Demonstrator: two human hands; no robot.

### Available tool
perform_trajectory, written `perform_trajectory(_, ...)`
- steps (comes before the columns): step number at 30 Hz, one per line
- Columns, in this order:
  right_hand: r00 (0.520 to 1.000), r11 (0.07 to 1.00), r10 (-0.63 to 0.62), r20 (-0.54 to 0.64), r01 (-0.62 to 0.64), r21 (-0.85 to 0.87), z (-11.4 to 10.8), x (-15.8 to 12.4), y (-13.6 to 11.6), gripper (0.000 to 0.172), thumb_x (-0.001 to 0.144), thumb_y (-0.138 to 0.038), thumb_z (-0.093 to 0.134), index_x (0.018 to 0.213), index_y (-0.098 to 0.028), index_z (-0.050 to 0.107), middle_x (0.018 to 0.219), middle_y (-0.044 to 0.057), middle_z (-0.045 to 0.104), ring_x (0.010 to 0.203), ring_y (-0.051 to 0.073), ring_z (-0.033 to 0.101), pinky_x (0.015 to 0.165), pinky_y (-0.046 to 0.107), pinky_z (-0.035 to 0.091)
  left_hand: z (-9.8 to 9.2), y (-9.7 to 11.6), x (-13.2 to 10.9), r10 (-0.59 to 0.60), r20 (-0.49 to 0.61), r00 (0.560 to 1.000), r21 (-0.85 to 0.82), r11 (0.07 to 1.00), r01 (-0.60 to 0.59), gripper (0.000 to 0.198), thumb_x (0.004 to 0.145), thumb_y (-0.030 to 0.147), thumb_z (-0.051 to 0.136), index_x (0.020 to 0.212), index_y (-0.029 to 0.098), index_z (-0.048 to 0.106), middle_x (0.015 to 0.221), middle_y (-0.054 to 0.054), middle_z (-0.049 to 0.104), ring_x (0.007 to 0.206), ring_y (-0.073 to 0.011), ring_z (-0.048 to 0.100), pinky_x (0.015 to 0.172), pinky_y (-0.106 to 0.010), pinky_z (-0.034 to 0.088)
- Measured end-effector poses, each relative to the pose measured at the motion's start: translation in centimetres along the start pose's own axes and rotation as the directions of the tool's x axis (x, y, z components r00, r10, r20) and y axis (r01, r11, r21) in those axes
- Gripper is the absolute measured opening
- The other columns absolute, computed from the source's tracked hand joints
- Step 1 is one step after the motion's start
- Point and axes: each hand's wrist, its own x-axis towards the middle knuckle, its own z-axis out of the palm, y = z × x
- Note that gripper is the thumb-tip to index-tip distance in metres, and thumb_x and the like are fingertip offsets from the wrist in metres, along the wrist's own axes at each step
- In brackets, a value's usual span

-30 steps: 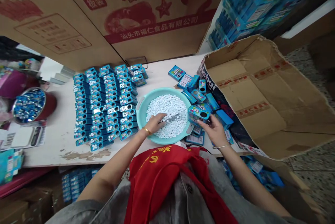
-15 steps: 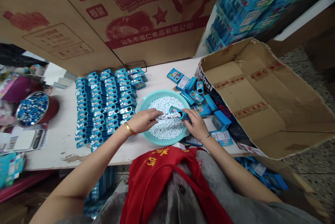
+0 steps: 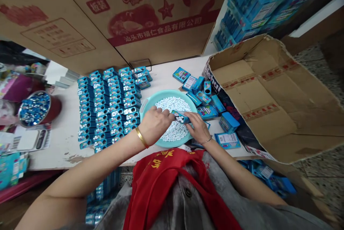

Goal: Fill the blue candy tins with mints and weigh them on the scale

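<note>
My right hand [image 3: 198, 127] grips the right end of a small blue candy box [image 3: 180, 116] over the basin. White candies show at the round hole in its top. My left hand [image 3: 158, 122] is closed with curled fingers against the left end of that box; whatever its fingers hold is hidden. Below both hands lies a heap of small white candies [image 3: 173, 101] in a light turquoise basin [image 3: 144, 115].
Rows of blue candy boxes [image 3: 100, 110] stand to the left, many with candies at their holes. Loose boxes [image 3: 206, 111] lie right of the basin, beside an open carton [image 3: 266, 104]. A large carton [image 3: 161, 49] stands behind; a red bowl [image 3: 53, 108] is far left.
My left hand has risen from the candies and moved to the box, its fingers now curled there. The box's hole, dark before, now shows white candies. The view has shifted slightly.
</note>
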Motion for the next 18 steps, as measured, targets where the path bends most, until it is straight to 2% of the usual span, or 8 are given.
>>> perform_trajectory(2, 1.000, 1.000, 0.021, -0.003, -0.021, 0.002, 0.1, -0.2, 0.4, 0.043, 0.087, -0.016, 0.048, 0.130, -0.019, 0.049, 0.121, 0.014, 0.061, 0.115, 0.029, 0.054, 0.097, 0.050, 0.048, 1.5, -0.9, -0.3, -0.052, -0.085, 0.995, 0.002, 0.999, 0.052, 0.019, 0.094, 0.015, 0.041, 0.091, 0.015, 0.060, 0.081, -0.008, 0.064, 0.081, -0.0221, 0.060, 0.079, -0.039, 0.040)
perform_trajectory(4, 0.999, 0.999, 0.053, -0.003, -0.053, 0.005, 0.1, -0.4, 0.9, 0.043, 0.087, -0.017, 0.047, 0.130, -0.019, 0.049, 0.123, 0.014, 0.059, 0.117, 0.029, 0.053, 0.098, 0.051, 0.047, 3.8, -2.3, -0.5, -0.135, -0.121, 0.984, -0.023, 0.991, 0.133, 0.021, 0.094, 0.014, 0.039, 0.096, 0.017, 0.059, 0.083, -0.008, 0.064, 0.085, -0.0239, 0.059, 0.084, -0.043, 0.038)
perform_trajectory(7, 0.994, 0.994, 0.106, 0.005, -0.106, 0.028, 0.0, -0.5, 1.6, 0.042, 0.087, -0.018, 0.046, 0.129, -0.018, 0.049, 0.124, 0.015, 0.056, 0.119, 0.029, 0.051, 0.101, 0.052, 0.045, 8.6, -4.4, -0.3, -0.237, -0.039, 0.971, -0.114, 0.966, 0.231, 0.026, 0.094, 0.015, 0.036, 0.108, 0.018, 0.057, 0.093, -0.009, 0.063, 0.088, -0.0240, 0.058, 0.081, -0.041, 0.039)
perform_trajectory(10, 0.990, 0.989, 0.140, 0.014, -0.141, 0.050, -0.1, -0.5, 1.9, 0.041, 0.087, -0.020, 0.046, 0.128, -0.019, 0.050, 0.123, 0.015, 0.056, 0.119, 0.029, 0.051, 0.101, 0.052, 0.044, 13.7, -5.7, 0.9, -0.310, 0.067, 0.948, -0.232, 0.920, 0.317, 0.030, 0.093, 0.013, 0.033, 0.114, 0.017, 0.055, 0.101, -0.012, 0.060, 0.094, -0.0253, 0.057, 0.080, -0.040, 0.041)
perform_trajectory(14, 0.984, 0.981, 0.178, 0.002, -0.177, 0.081, -0.3, -0.2, 1.8, 0.040, 0.088, -0.021, 0.046, 0.127, -0.020, 0.050, 0.122, 0.014, 0.056, 0.118, 0.028, 0.052, 0.101, 0.052, 0.044, 18.8, -4.7, 3.0, -0.282, 0.119, 0.952, -0.363, 0.880, 0.306, 0.031, 0.093, 0.010, 0.032, 0.112, 0.015, 0.055, 0.104, -0.013, 0.059, 0.098, -0.0251, 0.056, 0.086, -0.040, 0.041)
perform_trajectory(18, 0.966, 0.965, 0.249, -0.072, -0.241, 0.102, -0.7, 0.1, 1.7, 0.038, 0.088, -0.028, 0.051, 0.126, -0.021, 0.051, 0.119, 0.013, 0.059, 0.113, 0.029, 0.055, 0.099, 0.051, 0.044, 21.4, -1.6, 4.4, -0.154, 0.129, 0.980, -0.501, 0.843, 0.199, 0.028, 0.091, 0.012, 0.038, 0.112, 0.020, 0.055, 0.106, -0.009, 0.060, 0.098, -0.0213, 0.057, 0.087, -0.034, 0.044)
